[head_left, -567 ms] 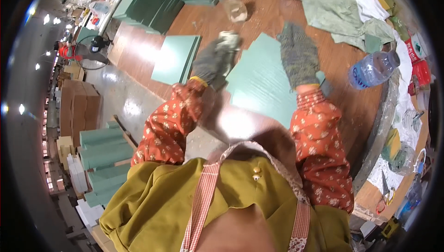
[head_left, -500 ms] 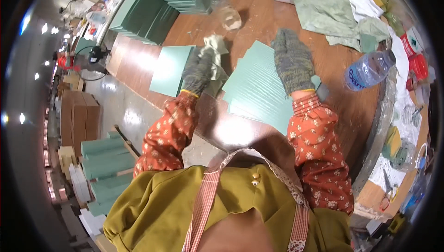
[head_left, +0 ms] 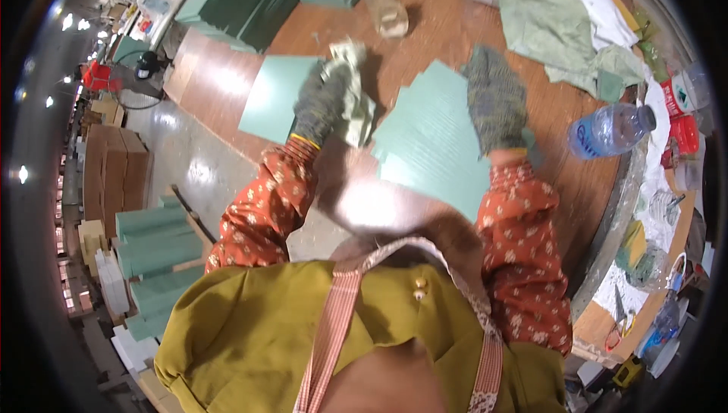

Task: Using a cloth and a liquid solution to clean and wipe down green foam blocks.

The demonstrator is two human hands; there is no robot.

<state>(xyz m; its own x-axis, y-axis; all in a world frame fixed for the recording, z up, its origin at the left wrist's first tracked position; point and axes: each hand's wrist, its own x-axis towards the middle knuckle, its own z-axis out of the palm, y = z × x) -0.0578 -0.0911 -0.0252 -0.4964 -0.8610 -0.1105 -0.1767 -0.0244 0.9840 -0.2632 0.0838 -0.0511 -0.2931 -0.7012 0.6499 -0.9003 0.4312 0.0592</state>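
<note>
Left-hand fingers (head_left: 331,83) are closed on pale cloth (head_left: 358,116); fanned green sheets (head_left: 425,131) are touched by straight right-hand fingers (head_left: 487,72).

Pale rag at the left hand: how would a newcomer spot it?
On the brown wooden table, find the left gloved hand. The pale rag bunches beside it, right of the flat green sheet. Unlike the larger greenish cloth at upper right, it is small and crumpled.
</note>
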